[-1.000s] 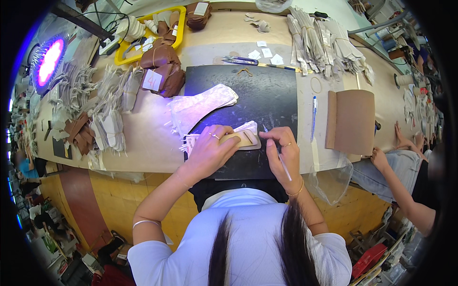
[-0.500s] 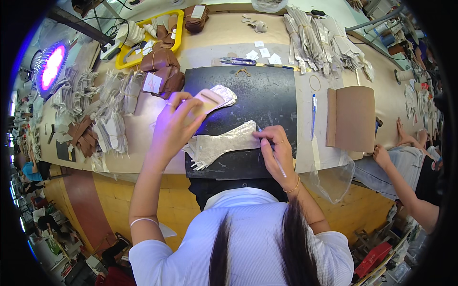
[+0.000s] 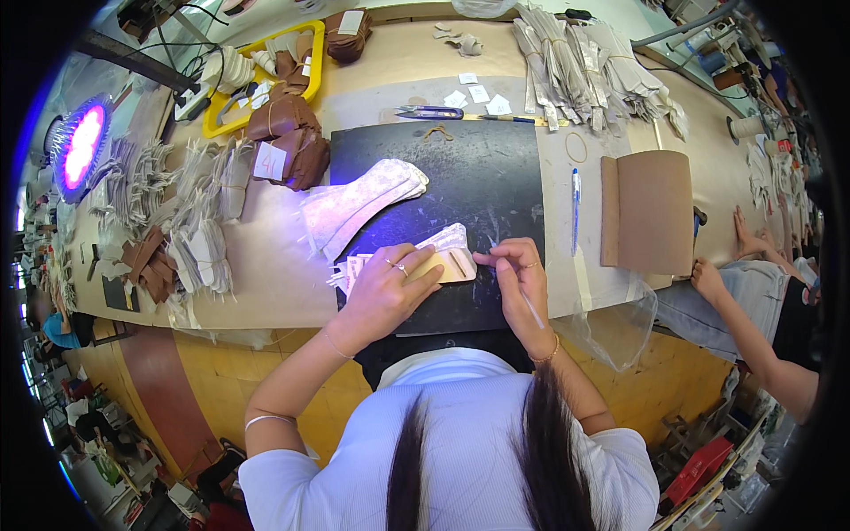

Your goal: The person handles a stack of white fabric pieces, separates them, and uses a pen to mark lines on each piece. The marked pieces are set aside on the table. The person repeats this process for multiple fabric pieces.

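My left hand [image 3: 390, 285] grips a flat cream template [image 3: 457, 265] with a narrow slot and holds it down over a stack of pale, mottled cut pieces [image 3: 447, 235]. Part of that stack is hidden under the template and the hand. Pinched in my right hand [image 3: 522, 288] is a slim pale pen [image 3: 535, 311], its tip by the stack's right end. Farther off, a second fanned stack of the same pale pieces [image 3: 365, 199] lies partly across the left edge of the black board [image 3: 496, 195].
Banded brown bundles [image 3: 288, 142] and a yellow tray [image 3: 316, 66] stand at the back left. Thread snips [image 3: 431, 112] lie beyond the board. A blue pen [image 3: 576, 212] and brown folded card [image 3: 655, 212] are on the right. Another person's hand [image 3: 708, 279] rests beside the card.
My left hand has come down and right from above the farther stack, bringing the template onto the nearer one. The farther stack is now uncovered. My right hand has barely moved.
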